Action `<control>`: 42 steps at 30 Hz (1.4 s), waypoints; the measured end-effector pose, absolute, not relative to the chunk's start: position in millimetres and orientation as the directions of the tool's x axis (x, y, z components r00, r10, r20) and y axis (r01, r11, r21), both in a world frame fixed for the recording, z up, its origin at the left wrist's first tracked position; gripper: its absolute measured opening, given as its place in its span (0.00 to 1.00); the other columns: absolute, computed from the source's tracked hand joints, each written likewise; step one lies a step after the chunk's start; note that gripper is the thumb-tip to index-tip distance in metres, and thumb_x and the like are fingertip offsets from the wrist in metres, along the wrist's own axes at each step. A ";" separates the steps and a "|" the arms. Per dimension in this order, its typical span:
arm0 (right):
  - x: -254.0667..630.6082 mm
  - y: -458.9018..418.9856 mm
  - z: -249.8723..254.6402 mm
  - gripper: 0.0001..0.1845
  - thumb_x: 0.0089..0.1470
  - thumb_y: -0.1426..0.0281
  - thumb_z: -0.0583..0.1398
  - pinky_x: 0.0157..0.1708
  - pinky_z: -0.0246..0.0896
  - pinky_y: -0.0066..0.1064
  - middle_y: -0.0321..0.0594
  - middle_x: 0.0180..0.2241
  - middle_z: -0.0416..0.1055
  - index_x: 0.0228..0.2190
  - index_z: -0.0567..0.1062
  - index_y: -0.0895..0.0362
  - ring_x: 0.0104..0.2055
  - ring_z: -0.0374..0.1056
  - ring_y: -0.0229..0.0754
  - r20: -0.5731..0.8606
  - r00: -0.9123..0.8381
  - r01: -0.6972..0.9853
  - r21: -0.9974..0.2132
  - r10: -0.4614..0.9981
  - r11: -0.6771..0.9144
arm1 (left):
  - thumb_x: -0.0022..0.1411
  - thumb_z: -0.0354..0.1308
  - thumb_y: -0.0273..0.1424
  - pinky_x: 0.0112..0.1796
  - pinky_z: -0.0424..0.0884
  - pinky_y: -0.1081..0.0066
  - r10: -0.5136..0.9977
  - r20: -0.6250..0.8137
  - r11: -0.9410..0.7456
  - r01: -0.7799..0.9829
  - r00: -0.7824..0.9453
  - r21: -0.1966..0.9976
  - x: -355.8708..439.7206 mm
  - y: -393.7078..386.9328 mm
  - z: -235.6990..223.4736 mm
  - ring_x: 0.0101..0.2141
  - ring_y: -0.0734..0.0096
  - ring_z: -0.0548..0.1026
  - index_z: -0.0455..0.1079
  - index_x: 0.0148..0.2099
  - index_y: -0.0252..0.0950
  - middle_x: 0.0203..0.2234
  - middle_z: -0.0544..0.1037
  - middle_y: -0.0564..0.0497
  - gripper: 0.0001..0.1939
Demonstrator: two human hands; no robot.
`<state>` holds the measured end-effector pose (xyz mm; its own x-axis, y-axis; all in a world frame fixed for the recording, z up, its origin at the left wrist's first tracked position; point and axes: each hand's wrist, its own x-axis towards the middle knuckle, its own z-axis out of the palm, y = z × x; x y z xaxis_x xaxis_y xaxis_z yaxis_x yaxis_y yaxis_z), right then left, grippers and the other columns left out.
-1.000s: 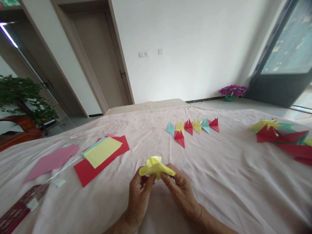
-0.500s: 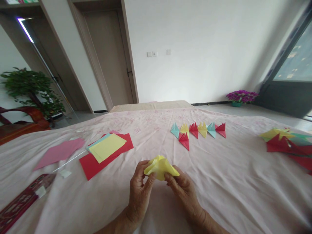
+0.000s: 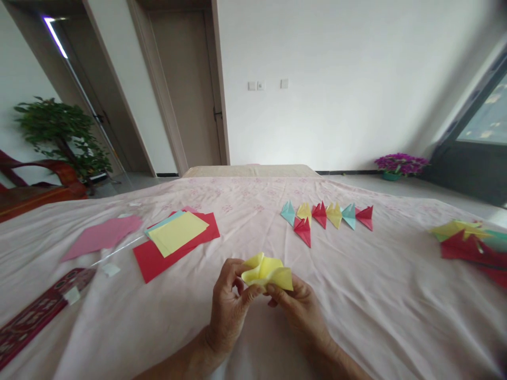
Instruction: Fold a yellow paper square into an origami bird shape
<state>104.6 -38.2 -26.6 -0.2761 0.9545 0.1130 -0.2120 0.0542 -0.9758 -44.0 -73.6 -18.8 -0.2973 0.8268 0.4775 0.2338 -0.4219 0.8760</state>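
Note:
A creased sheet of yellow origami paper (image 3: 266,270) is held above the cloth, its flaps spread and partly raised. My left hand (image 3: 232,301) pinches its left side, thumb at the near edge and fingers behind. On the right side my right hand (image 3: 299,306) is closed on the same paper, with the two thumbs nearly meeting at the front. Beyond the hands, several folded paper pieces (image 3: 319,214) in red, yellow and light blue stand in a row. One red folded piece (image 3: 303,232) sits nearer to me than that row.
Left of my hands lies a stack of flat paper with a yellow sheet (image 3: 178,233) on top. Pink sheets (image 3: 103,237) and a dark red patterned object (image 3: 37,311) are farther left. More folded paper (image 3: 463,245) rests at the right. A pale pink cloth (image 3: 237,211) covers the surface.
The yellow paper has turned in my hands and its flaps are more opened out. My thumbs have come closer together. The whole view has shifted slightly.

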 end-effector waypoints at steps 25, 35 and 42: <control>104.1 -38.4 -20.3 0.25 0.51 0.48 0.60 0.26 0.61 0.27 0.39 0.23 0.72 0.25 0.78 0.58 0.26 0.65 0.38 0.056 -0.296 -0.135 -0.991 0.954 0.016 | 0.45 0.71 0.38 0.24 0.62 0.76 0.977 -0.023 -0.012 -0.167 -0.210 0.986 -33.9 -68.0 -17.7 0.24 0.74 0.68 0.75 0.35 0.31 0.23 0.75 0.53 0.18; 110.1 -31.0 -25.8 0.23 0.45 0.55 0.67 0.25 0.59 0.27 0.37 0.31 0.72 0.39 0.72 0.55 0.27 0.64 0.37 0.125 -0.178 -0.095 -0.989 0.976 0.110 | 0.44 0.71 0.41 0.21 0.56 0.76 0.973 -0.078 0.045 -0.151 -0.215 0.988 -32.8 -69.4 -20.5 0.19 0.79 0.60 0.72 0.29 0.30 0.17 0.67 0.57 0.19; 105.4 -33.2 -26.0 0.19 0.47 0.55 0.66 0.18 0.45 0.23 0.28 0.16 0.62 0.25 0.71 0.57 0.17 0.51 0.30 -0.022 -0.311 -0.212 -0.973 0.950 -0.092 | 0.45 0.71 0.38 0.29 0.67 0.75 0.967 0.060 -0.077 -0.058 -0.246 0.995 -31.1 -70.2 -16.3 0.26 0.72 0.70 0.75 0.36 0.33 0.23 0.74 0.54 0.18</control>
<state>105.4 -33.2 -26.0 -0.3112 0.9501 -0.0219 -0.2117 -0.0918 -0.9730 -31.1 -70.2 -16.3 -0.2458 0.9674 0.0604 -0.0581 -0.0769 0.9953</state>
